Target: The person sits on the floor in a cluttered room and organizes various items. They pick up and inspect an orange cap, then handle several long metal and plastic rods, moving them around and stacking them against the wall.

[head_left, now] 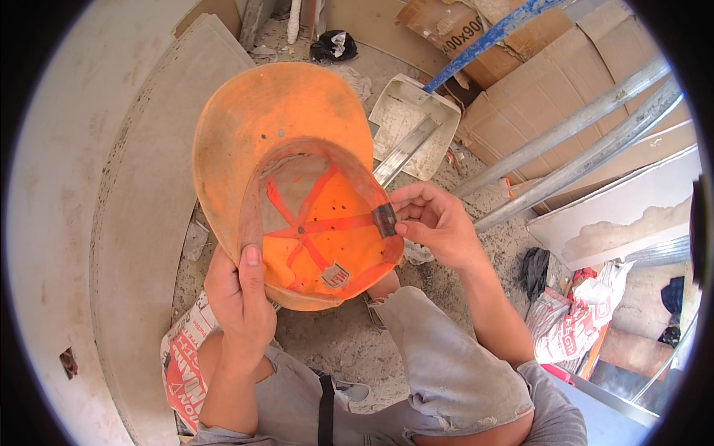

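An orange baseball cap [282,104] is held in front of me with its inside facing up and its brim toward the far left. Dark smudges mark the brim, and red seam tapes cross inside the crown. My left hand [242,290] grips the cap's left edge, thumb on the inner band and fingers hidden beneath. On the other side my right hand [439,223] pinches the cap's right edge between thumb and fingers, at a small dark label [384,221] on the sweatband. A pale tag [335,276] is sewn inside the crown.
Behind the cap stands a dirty white dustpan [416,111] with a blue handle [491,37]. Metal profiles [573,141] slant across the right, before cardboard [550,82]. Red-and-white bags [569,320] lie at right; a wall panel [149,186] curves along the left. Debris covers the floor.
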### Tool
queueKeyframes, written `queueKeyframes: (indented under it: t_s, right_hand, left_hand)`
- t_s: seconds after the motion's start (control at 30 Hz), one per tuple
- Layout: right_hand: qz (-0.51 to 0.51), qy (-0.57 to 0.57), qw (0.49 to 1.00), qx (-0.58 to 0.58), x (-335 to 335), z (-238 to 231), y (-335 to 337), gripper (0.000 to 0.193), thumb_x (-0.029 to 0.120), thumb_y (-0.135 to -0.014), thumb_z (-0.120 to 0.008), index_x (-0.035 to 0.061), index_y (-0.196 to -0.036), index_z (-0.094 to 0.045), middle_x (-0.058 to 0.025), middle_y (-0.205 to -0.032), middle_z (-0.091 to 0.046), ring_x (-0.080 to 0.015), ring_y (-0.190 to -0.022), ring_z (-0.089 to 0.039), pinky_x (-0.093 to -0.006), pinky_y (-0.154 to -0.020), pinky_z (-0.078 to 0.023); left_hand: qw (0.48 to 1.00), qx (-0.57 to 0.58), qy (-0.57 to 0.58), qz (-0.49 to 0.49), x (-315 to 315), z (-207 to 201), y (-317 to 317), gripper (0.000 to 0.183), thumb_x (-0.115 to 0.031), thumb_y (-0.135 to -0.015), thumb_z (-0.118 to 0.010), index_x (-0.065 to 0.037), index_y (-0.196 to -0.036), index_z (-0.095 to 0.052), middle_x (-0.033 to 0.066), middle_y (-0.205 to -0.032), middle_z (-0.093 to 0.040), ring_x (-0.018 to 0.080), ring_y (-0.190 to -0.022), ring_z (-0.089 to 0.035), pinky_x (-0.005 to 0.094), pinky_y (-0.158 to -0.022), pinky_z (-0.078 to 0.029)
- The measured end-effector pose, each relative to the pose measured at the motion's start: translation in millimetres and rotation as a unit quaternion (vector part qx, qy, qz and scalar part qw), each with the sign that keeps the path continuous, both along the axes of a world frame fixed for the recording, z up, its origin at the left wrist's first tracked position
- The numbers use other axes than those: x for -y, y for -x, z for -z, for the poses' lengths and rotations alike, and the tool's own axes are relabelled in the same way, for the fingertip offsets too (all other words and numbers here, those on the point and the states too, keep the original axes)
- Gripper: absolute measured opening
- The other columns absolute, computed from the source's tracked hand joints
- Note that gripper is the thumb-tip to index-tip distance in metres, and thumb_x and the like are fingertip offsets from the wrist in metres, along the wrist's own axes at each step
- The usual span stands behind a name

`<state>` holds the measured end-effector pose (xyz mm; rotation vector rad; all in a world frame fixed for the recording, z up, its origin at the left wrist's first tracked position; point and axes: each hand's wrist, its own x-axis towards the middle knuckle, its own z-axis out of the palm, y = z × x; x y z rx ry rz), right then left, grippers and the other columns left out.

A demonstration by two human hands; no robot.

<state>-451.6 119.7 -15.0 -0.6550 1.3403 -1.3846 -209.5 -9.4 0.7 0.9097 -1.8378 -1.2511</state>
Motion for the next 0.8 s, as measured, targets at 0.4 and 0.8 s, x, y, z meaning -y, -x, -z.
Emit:
queueKeyframes:
  t_s: [0.4, 0.8]
  right_hand:
    - [-0.009, 0.013, 1.0, -0.015, 1.8, -0.1, 0.7, 0.039, -0.011, -0.082, -0.058, -0.0042, -0.119, -0.051, -0.0108, -0.108, -0.06, -0.0176, -0.098, -0.06, -0.0302, -0.087, -0.05]
    - [-0.001, 0.015, 1.0, -0.004, 7.4, 1.1, -2.7, 0.038, -0.011, -0.082, -0.062, -0.0038, -0.118, -0.051, -0.0121, -0.108, -0.06, -0.0172, -0.097, -0.061, -0.0289, -0.084, -0.051]
  left_hand:
    - [1.0, 0.003, -0.023, 0.006, 2.5, 1.6, -2.2, 0.03, -0.018, -0.1, -0.044, 0.007, -0.111, -0.056, 0.0108, -0.096, -0.062, 0.0139, -0.087, -0.054, 0.0278, -0.078, -0.044]
    - [1.0, 0.006, -0.027, 0.005, 6.4, 3.8, -6.9, 0.03, -0.017, -0.1, -0.043, 0.007, -0.111, -0.056, 0.0106, -0.1, -0.061, 0.0142, -0.09, -0.054, 0.0276, -0.082, -0.043]
